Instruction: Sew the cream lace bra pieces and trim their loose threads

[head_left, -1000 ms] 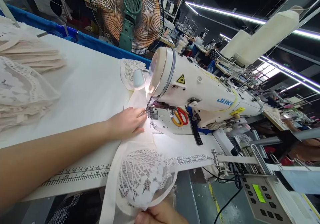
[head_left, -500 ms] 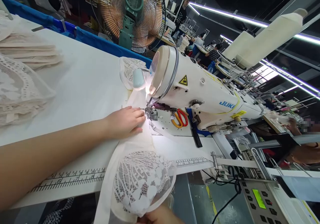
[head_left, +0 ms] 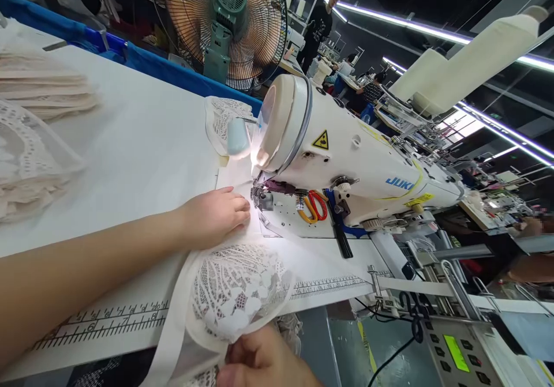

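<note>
My left hand (head_left: 219, 214) lies flat, fingers stretched, on white cloth just left of the needle area of a white sewing machine (head_left: 341, 150). A white lace bra cup (head_left: 238, 286) hangs toward me over the table's front edge, with a pale band along its left side. Its lower edge is pinched between the thumb and fingers of my right hand (head_left: 264, 355), at the bottom of the view. Another lace cup (head_left: 225, 116) rests on the table behind the machine's head. The cloth under the presser foot is partly hidden by my left hand.
Piles of lace pieces (head_left: 34, 139) lie at the left of the white table. Scissors (head_left: 317, 205) with red and orange handles rest beside the machine bed. A large fan (head_left: 229, 23) stands behind the table. A control panel (head_left: 454, 346) is at lower right. People work farther back.
The near lace cup has moved up toward the machine. My right hand has come higher into view with it. My left hand stays on the cloth, shifted very little.
</note>
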A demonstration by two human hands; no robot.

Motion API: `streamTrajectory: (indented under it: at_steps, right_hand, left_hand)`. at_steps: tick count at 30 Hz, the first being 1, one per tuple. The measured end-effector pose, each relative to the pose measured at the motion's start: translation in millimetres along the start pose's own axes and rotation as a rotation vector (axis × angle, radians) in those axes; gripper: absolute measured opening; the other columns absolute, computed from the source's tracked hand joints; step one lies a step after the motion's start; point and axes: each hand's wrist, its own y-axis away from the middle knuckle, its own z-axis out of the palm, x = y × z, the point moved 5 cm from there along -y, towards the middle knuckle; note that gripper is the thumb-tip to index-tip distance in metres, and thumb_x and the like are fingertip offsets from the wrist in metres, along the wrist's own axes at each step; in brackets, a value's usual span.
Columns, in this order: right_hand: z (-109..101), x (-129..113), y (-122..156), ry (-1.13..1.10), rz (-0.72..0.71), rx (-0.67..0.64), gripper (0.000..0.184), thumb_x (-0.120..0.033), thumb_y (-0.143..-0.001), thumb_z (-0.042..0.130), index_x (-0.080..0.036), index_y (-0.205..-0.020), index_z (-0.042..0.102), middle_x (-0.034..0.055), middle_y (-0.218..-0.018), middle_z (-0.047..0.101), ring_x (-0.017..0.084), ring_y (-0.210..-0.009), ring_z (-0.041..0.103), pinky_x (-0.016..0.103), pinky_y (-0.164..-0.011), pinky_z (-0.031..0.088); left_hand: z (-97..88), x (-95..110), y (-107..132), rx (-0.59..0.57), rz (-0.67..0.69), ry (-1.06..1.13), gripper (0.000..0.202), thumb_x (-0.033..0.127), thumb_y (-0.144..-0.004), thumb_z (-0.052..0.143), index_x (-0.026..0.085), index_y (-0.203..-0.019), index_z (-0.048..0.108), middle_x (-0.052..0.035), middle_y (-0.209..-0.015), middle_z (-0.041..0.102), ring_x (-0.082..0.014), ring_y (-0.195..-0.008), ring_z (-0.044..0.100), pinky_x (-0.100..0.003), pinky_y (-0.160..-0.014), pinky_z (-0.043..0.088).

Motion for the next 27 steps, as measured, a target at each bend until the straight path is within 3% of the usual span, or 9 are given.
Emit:
streamTrajectory:
  at_steps: [5,9,12,15,21,27]
  right_hand:
    - [16,-35,-17,-0.136,-0.266,-0.169,0.052,-0.064,-0.06,0.07,-0.02,-0.089,0.068,-0.0009,-0.069,0.053,0.013,-0.067,0.051,0.025,-0.07,0.045]
    - [32,-55,-26,-0.309,-0.411,-0.293,0.053,-0.06,-0.064,0.069,-0.02,-0.099,0.065,0.0033,-0.086,0.06,0.018,-0.082,0.057,0.031,-0.085,0.044]
    - [38,-63,-30,-0.39,-0.452,-0.34,0.057,-0.057,-0.065,0.07,-0.02,-0.108,0.061,0.0064,-0.103,0.061,0.021,-0.098,0.058,0.035,-0.096,0.039]
    - [38,-64,-36,-0.4,-0.43,-0.31,0.061,-0.058,-0.063,0.071,-0.02,-0.109,0.06,0.0074,-0.107,0.061,0.023,-0.102,0.058,0.037,-0.099,0.037]
    - [39,-69,-49,-0.496,-0.408,-0.231,0.057,-0.052,-0.053,0.076,-0.02,-0.099,0.064,0.0049,-0.095,0.065,0.023,-0.093,0.059,0.033,-0.091,0.043]
    - [45,-66,-62,-0.584,-0.307,-0.124,0.046,-0.052,-0.044,0.077,-0.02,-0.071,0.059,-0.0014,-0.064,0.053,0.015,-0.061,0.048,0.028,-0.063,0.044]
  left_hand:
    - [-4.3,2,3,-0.008,0.014,0.094,0.037,0.034,-0.09,0.033,0.02,-0.081,0.066,-0.0081,-0.103,0.066,-0.0223,-0.086,0.06,-0.041,-0.087,0.045]
    - [-8.7,2,4,-0.021,-0.006,0.183,0.045,0.04,-0.091,0.028,0.022,-0.085,0.068,-0.0059,-0.107,0.067,-0.0226,-0.094,0.06,-0.039,-0.089,0.045]
    - [-9.9,1,4,-0.034,-0.025,0.232,0.048,0.043,-0.092,0.026,0.022,-0.089,0.069,-0.0059,-0.108,0.067,-0.0221,-0.094,0.06,-0.037,-0.088,0.045]
    - [-11.1,2,3,-0.02,-0.02,0.252,0.05,0.045,-0.092,0.026,0.021,-0.091,0.07,-0.0067,-0.108,0.068,-0.0221,-0.094,0.061,-0.037,-0.088,0.045]
    - [-11.5,5,1,-0.017,-0.042,0.202,0.052,0.047,-0.093,0.024,0.022,-0.091,0.07,-0.0059,-0.109,0.068,-0.0242,-0.095,0.061,-0.038,-0.085,0.045]
    - [-11.0,11,0,-0.016,-0.066,0.123,0.048,0.047,-0.092,0.029,0.018,-0.102,0.066,-0.011,-0.109,0.066,-0.0268,-0.097,0.06,-0.04,-0.084,0.046]
